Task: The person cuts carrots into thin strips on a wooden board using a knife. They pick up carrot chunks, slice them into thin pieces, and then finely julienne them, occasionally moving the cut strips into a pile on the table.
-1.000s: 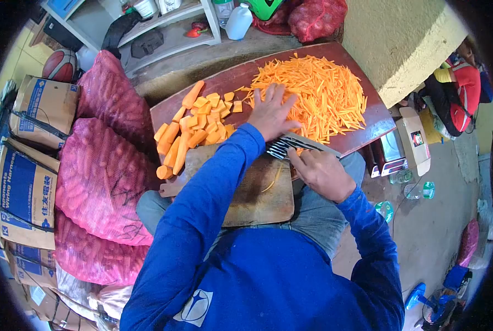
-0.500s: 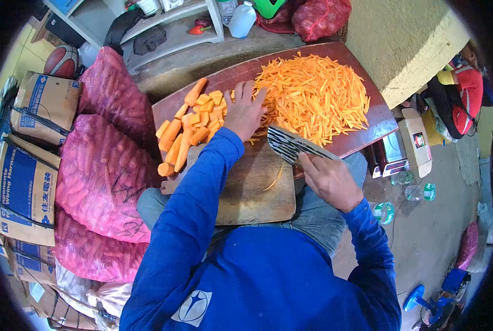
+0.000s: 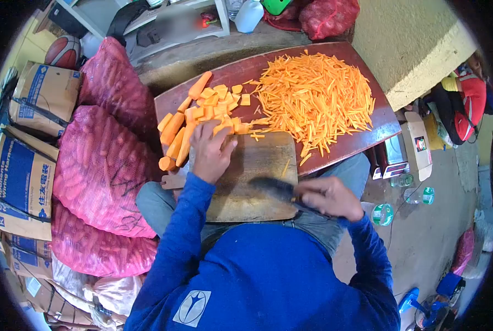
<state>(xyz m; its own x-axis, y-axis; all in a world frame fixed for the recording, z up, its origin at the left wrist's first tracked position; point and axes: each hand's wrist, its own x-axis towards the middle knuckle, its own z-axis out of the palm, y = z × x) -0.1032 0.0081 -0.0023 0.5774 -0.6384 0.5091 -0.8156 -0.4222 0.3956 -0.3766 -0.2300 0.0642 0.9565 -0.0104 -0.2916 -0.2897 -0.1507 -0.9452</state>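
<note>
My right hand [image 3: 329,197] is wrapped round the handle of a kitchen knife [image 3: 271,188], whose blade is smeared by motion above the wooden cutting board [image 3: 252,165]. At the board's far left corner, my left hand [image 3: 212,153] reaches over the carrot chunks [image 3: 216,99], fingers bent and thumb apart, its fingertips touching the nearest pieces. Whole peeled carrots [image 3: 172,128] lie just left of the chunks. A large heap of carrot strips [image 3: 315,96] covers the right part of the red-brown table [image 3: 380,124]. One thin strip lies on the board, near its right edge.
Pink mesh sacks of carrots [image 3: 100,160] are stacked to my left, beside cardboard boxes [image 3: 28,176]. A shelf [image 3: 174,33] and a concrete ledge [image 3: 423,49] stand beyond the table. Plastic bottles [image 3: 382,214] lie on the floor at right. Another person in red [image 3: 470,99] is at far right.
My left hand has moved from the strip heap back left and nearer to the chunks. The knife has come down from the heap's edge over the board, and some chunks now lie farther right.
</note>
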